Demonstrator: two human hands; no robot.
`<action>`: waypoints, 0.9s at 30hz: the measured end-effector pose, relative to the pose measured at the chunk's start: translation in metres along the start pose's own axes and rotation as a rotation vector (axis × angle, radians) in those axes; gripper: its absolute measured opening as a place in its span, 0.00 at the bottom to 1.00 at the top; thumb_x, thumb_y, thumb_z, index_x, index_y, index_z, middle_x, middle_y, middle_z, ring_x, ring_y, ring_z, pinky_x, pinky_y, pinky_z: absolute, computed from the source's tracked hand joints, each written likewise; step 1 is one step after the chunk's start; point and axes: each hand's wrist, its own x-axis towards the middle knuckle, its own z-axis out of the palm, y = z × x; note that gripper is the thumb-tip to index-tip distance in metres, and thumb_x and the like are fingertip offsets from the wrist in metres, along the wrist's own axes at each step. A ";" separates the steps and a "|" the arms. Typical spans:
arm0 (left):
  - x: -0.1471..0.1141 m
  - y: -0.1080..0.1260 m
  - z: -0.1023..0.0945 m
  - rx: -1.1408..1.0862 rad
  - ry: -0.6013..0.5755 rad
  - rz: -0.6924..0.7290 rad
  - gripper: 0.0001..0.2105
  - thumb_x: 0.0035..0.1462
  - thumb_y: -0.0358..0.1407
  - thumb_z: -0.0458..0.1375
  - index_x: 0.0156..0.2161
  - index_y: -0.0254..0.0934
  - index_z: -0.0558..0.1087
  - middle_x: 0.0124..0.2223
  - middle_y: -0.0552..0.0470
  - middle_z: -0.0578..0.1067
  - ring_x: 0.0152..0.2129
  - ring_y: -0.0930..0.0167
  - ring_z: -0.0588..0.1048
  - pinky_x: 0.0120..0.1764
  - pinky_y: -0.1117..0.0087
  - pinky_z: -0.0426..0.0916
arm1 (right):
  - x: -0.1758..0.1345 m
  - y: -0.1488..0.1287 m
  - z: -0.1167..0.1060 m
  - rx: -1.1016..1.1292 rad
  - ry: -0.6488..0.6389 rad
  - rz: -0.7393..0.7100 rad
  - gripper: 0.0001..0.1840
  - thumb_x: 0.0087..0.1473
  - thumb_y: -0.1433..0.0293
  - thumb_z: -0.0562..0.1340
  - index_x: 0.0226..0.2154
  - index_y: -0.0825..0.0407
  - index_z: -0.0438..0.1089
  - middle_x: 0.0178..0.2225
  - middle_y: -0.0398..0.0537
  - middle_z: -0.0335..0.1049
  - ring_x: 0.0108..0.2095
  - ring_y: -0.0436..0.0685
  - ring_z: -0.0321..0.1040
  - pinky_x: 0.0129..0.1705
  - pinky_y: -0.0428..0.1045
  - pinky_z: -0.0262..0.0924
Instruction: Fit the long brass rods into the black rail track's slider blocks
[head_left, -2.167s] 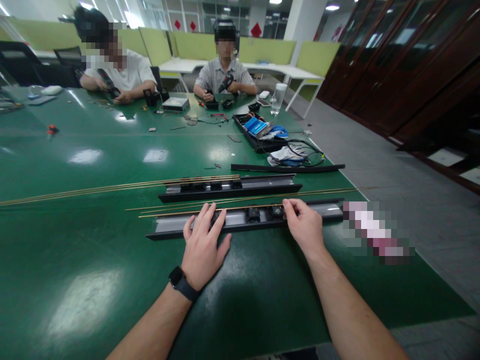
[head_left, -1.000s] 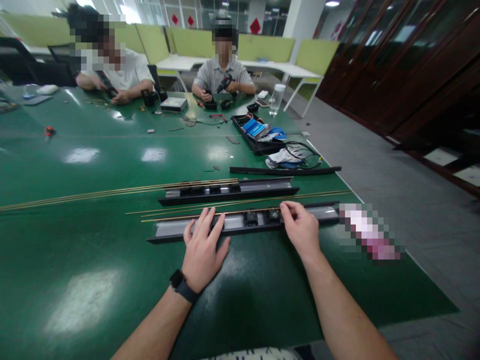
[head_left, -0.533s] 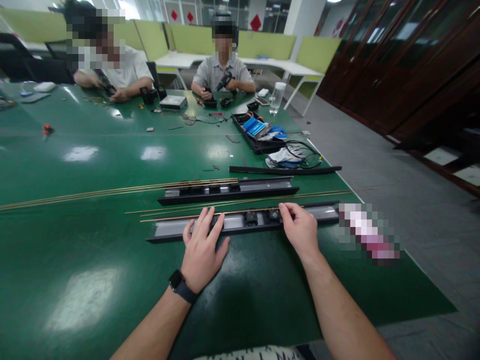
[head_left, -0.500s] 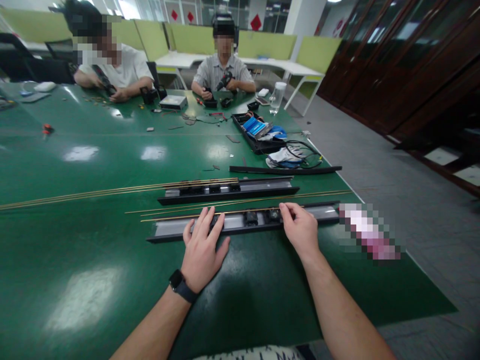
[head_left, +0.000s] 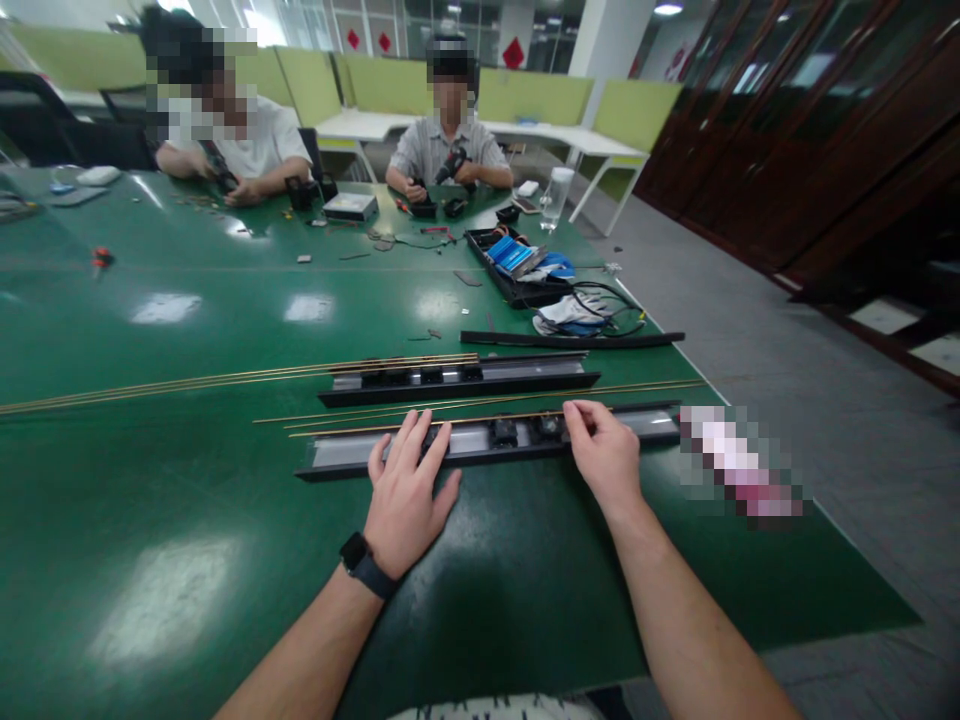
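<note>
A long black channel [head_left: 465, 450] with a pale inner face lies across the green table in front of me, with black blocks [head_left: 502, 431] set inside it. Along its far edge runs a thin brass-coloured rod [head_left: 337, 431]. My left hand [head_left: 407, 490], fingers spread, rests over the channel's left half and partly covers a block. Thumb and forefinger of my right hand [head_left: 606, 452] are pinched on the rod near its right end, above the far edge of the channel. The rod's tip there is partly hidden by the fingers.
Behind lies a second black channel [head_left: 525, 380], with several brass rods [head_left: 225, 378] across it. Farther back are a black strip [head_left: 570, 338], gloves [head_left: 574, 315] and a black tray [head_left: 517, 293]. Two people sit across the table [head_left: 225, 560], each with a tool in hand.
My right hand and the rod have shifted very slightly right. My left hand stays nearly in place over the channel. The whole view has tilted a little.
</note>
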 end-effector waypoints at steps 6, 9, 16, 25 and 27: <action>0.000 0.000 0.001 -0.001 0.000 0.002 0.27 0.68 0.38 0.57 0.70 0.42 0.64 0.73 0.38 0.62 0.72 0.54 0.59 0.68 0.45 0.53 | 0.001 0.000 0.001 0.001 -0.020 -0.031 0.21 0.65 0.50 0.60 0.38 0.48 0.81 0.30 0.48 0.80 0.32 0.59 0.76 0.41 0.52 0.64; 0.000 0.000 0.001 0.012 0.000 0.005 0.26 0.69 0.38 0.57 0.70 0.41 0.65 0.74 0.38 0.62 0.72 0.54 0.59 0.68 0.46 0.53 | 0.001 0.000 0.001 -0.006 -0.026 -0.048 0.21 0.66 0.51 0.59 0.37 0.48 0.81 0.31 0.48 0.81 0.32 0.58 0.76 0.40 0.52 0.63; 0.000 -0.002 0.002 0.020 0.010 0.013 0.26 0.69 0.38 0.56 0.69 0.41 0.65 0.74 0.38 0.61 0.72 0.53 0.58 0.67 0.46 0.53 | 0.001 0.000 0.002 -0.041 -0.022 -0.057 0.22 0.66 0.51 0.59 0.36 0.48 0.81 0.29 0.47 0.79 0.31 0.59 0.75 0.39 0.52 0.61; 0.000 -0.003 0.002 0.023 0.013 0.016 0.25 0.69 0.38 0.56 0.69 0.40 0.65 0.74 0.38 0.62 0.72 0.54 0.58 0.67 0.46 0.52 | 0.002 0.001 0.004 -0.048 -0.008 -0.069 0.21 0.66 0.52 0.59 0.36 0.48 0.81 0.29 0.47 0.79 0.30 0.58 0.74 0.38 0.51 0.59; 0.000 -0.003 0.002 0.024 0.019 0.018 0.25 0.69 0.38 0.56 0.69 0.40 0.65 0.74 0.37 0.62 0.72 0.54 0.58 0.67 0.47 0.52 | 0.003 0.002 0.004 -0.051 -0.002 -0.074 0.22 0.66 0.51 0.59 0.35 0.48 0.80 0.29 0.47 0.79 0.30 0.58 0.74 0.37 0.51 0.59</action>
